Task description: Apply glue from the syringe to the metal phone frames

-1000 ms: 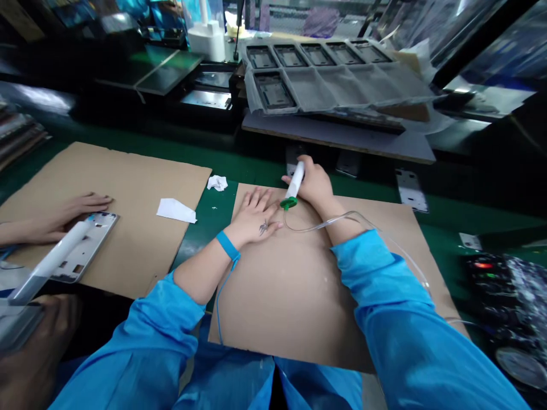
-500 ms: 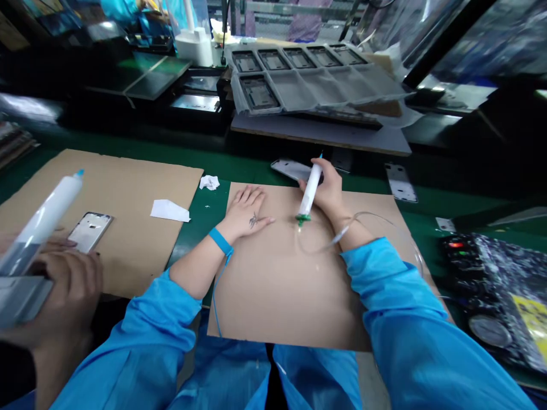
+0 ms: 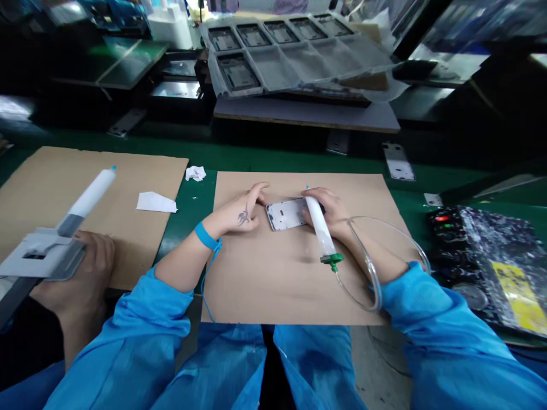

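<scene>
In the head view, my right hand point(image 3: 331, 210) is closed round a white dispensing syringe point(image 3: 319, 225) with a blue tip at the far end. A green cap point(image 3: 332, 259) and a clear tube point(image 3: 363, 304) are at its near end. The same hand's fingers also grip the right end of a silver phone frame point(image 3: 287, 214), which lies over the cardboard sheet point(image 3: 265, 285). My left hand point(image 3: 245, 212), wearing a blue wrist strap point(image 3: 207, 236), is beside the frame's left end, thumb and fingers apart with nothing between them. Whether its fingertips touch the frame, I cannot tell.
A plastic tray point(image 3: 282, 68) with dark frames stands at the back. More metal plates point(image 3: 398, 161) lie back right. On the right is a speckled control box point(image 3: 491, 262). At left, a co-worker's hand point(image 3: 85, 267) is by another syringe point(image 3: 92, 191) in a grey holder.
My right hand has brought the phone frame from the green bench onto the cardboard, syringe still held. My left hand has lifted from lying flat and curled towards the frame. The view has shifted.
</scene>
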The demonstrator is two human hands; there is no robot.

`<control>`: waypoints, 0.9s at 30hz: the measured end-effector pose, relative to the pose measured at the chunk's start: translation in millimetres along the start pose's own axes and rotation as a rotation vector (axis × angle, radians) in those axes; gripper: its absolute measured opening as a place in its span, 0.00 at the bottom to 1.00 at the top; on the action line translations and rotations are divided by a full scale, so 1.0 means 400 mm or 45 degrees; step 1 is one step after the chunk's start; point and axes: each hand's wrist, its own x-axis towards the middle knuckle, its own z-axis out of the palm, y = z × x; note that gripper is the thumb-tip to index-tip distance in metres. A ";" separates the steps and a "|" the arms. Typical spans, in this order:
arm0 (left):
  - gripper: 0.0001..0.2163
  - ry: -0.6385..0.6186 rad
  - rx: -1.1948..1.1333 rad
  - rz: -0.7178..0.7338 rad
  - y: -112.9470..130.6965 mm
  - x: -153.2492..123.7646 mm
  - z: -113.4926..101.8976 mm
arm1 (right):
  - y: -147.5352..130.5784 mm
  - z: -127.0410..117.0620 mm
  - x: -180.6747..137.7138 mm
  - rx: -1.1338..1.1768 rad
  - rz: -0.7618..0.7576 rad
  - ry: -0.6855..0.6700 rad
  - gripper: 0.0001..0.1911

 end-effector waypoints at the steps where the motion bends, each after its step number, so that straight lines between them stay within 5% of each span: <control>1: 0.40 0.016 -0.061 0.026 0.003 0.004 0.008 | -0.004 0.004 0.000 0.034 -0.011 -0.012 0.23; 5: 0.21 0.133 -0.102 -0.052 0.003 0.025 0.040 | -0.040 0.030 -0.018 0.263 -0.187 -0.182 0.24; 7: 0.27 0.160 -0.034 -0.091 0.002 0.032 0.047 | -0.061 0.042 -0.028 0.388 -0.140 -0.282 0.26; 11: 0.49 0.002 0.126 -0.149 0.005 0.034 0.034 | -0.076 0.052 -0.016 0.799 0.356 -0.078 0.43; 15: 0.37 -0.057 0.143 -0.108 0.000 0.029 0.021 | -0.066 0.055 0.011 1.134 0.802 0.227 0.49; 23: 0.34 0.154 0.075 -0.079 -0.004 0.032 0.059 | -0.121 0.043 -0.015 0.968 0.676 0.082 0.36; 27: 0.41 0.040 0.042 -0.012 -0.001 0.031 0.054 | -0.133 0.028 -0.012 0.946 0.730 -0.004 0.27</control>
